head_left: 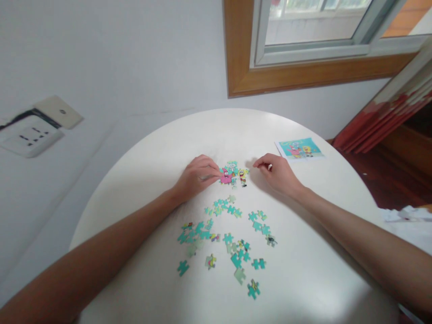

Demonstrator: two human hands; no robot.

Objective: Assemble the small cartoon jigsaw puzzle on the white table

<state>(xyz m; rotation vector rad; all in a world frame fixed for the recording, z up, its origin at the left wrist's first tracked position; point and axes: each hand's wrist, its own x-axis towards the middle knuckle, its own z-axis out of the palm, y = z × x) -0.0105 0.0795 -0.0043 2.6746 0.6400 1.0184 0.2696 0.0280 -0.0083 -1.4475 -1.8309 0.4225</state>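
A partly joined jigsaw puzzle point(232, 168) lies flat, its cartoon figures pink, teal and yellow. At its left edge is my left hand point(201, 175), fingers pinched and touching the pink figure's pieces. Just right of the yellow figure, apart from the puzzle, my right hand point(275, 170) is held with thumb and index tips close together; whether a small piece sits between them cannot be made out. Several loose jigsaw pieces point(193, 231), mostly teal and pale green, are scattered nearer to me. One loose piece point(271, 240) with a dark mark lies toward the right.
Everything rests on a round white table point(135, 279). A picture card point(300, 149) with the same cartoon figures lies beyond my right hand. Past the table are the wall, a socket point(32, 135), a wood-framed window point(320, 74) and a red-and-white curtain point(381, 117).
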